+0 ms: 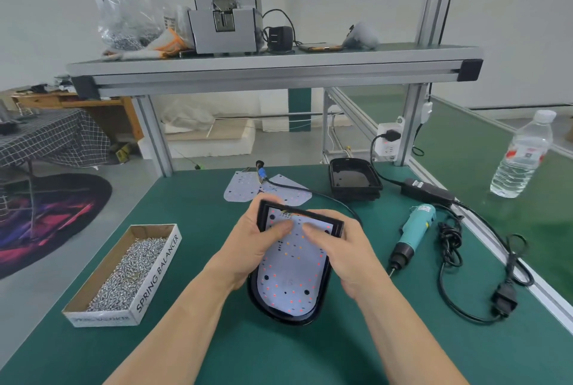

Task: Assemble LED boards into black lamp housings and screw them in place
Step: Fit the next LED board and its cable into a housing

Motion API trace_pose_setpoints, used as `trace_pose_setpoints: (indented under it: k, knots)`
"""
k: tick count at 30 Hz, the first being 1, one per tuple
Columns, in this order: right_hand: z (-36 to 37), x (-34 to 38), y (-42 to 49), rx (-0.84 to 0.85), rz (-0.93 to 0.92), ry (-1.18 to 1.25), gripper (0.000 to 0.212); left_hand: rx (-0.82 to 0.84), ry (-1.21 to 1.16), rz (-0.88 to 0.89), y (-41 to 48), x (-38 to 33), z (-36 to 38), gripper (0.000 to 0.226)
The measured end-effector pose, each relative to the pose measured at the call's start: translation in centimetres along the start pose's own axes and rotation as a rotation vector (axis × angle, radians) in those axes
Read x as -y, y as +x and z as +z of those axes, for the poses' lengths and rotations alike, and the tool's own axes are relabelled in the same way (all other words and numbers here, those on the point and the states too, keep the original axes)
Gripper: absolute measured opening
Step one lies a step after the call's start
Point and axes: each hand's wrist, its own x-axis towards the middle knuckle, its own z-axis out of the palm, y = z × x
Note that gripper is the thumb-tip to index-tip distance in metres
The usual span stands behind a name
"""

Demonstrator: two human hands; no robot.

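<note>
Black lamp housing sits in the middle of the green bench, just in front of the person, with the white LED board lying inside it, face up, its red and orange dots showing. Its long axis runs away from the person and leans a little to the right: the rounded end points toward the person and is low by the bench, the squared end points away and is raised between the hands. The left hand grips the left wall near the squared end, fingers curled behind it and the thumb pressed flat on the board. The right hand grips the right wall in the same way, its thumb beside the other one on the board, the two thumb tips close but apart. Left of the housing stands a cardboard box of screws. To the right lies a teal electric screwdriver, tip toward the person. Beyond the hands lie loose LED boards with a cable across them, and next to them a stack of empty housings. A water bottle stands at the far right.
</note>
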Motion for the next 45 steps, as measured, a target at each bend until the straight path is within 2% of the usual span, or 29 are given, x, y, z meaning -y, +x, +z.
trace_pose_setpoints:
  k: [7, 12, 16, 19, 20, 21, 23, 24, 26, 28, 30, 31, 33, 36, 42, 45]
  knots:
    - [-0.3, -0.7, 0.3, 0.007, -0.048, -0.029, 0.020, -0.043, -0.041, 0.033, -0.5, 0.9, 0.5, 0.021]
    - [-0.2, -1.5, 1.4, 0.032, 0.054, 0.060, 0.020, -0.105, -0.008, 0.036, -0.4, 1.7, 0.5, 0.020]
    - [0.4, -3.0, 2.8, -0.064, 0.213, 0.108, 0.015, -0.265, -0.058, -0.151, 0.3, 3.1, 0.4, 0.021]
    - [0.3, -4.8, 3.0, -0.076, 0.298, 0.129, 0.017, -0.163, 0.150, -0.315, 0.5, 3.3, -0.9, 0.017]
    - [0.1, -5.3, 3.1, -0.086, 0.319, 0.147, 0.017, -0.176, 0.220, -0.352, 0.6, 3.0, -1.8, 0.020]
    - [-0.1, -5.7, 3.1, -0.101, 0.332, 0.156, 0.017, -0.256, 0.264, -0.351, 0.7, 2.7, -3.0, 0.025]
    - [-0.4, -6.3, 3.3, -0.130, 0.340, 0.153, 0.016, -0.546, 0.380, -0.281, 0.7, 1.7, -6.5, 0.022]
    - [-0.4, -6.4, 3.4, -0.137, 0.337, 0.139, 0.015, -0.690, 0.521, -0.258, 0.5, 1.2, -8.8, 0.017]
    - [-0.3, -6.5, 3.6, -0.142, 0.342, 0.097, 0.015, -0.847, 0.846, -0.334, -0.4, 0.8, -13.7, 0.016]
    - [-0.2, -6.6, 3.8, -0.145, 0.356, 0.063, 0.013, -0.797, 1.062, -0.527, -1.8, 1.1, -17.7, 0.022]
    - [-0.2, -6.7, 3.9, -0.179, 0.353, 0.055, 0.011, -0.565, 1.236, -0.715, -3.0, 1.6, -19.5, 0.020]
    - [-0.2, -6.8, 3.9, -0.200, 0.348, 0.059, 0.010, -0.456, 1.297, -0.747, -3.5, 1.9, -19.8, 0.023]
    - [-0.4, -7.0, 3.8, -0.212, 0.345, 0.069, 0.011, -0.379, 1.312, -0.697, -3.9, 2.4, -19.9, 0.027]
    - [-0.6, -7.1, 3.6, -0.216, 0.346, 0.084, 0.013, -0.444, 1.279, -0.602, -3.9, 2.9, -19.7, 0.020]
    - [-0.8, -7.6, 3.6, -0.211, 0.341, 0.121, 0.009, -0.543, 1.287, -0.519, -4.3, 3.4, -19.5, 0.026]
    - [-0.9, -7.8, 3.6, -0.203, 0.339, 0.129, 0.011, -0.643, 1.238, -0.495, -4.2, 3.5, -19.3, 0.027]
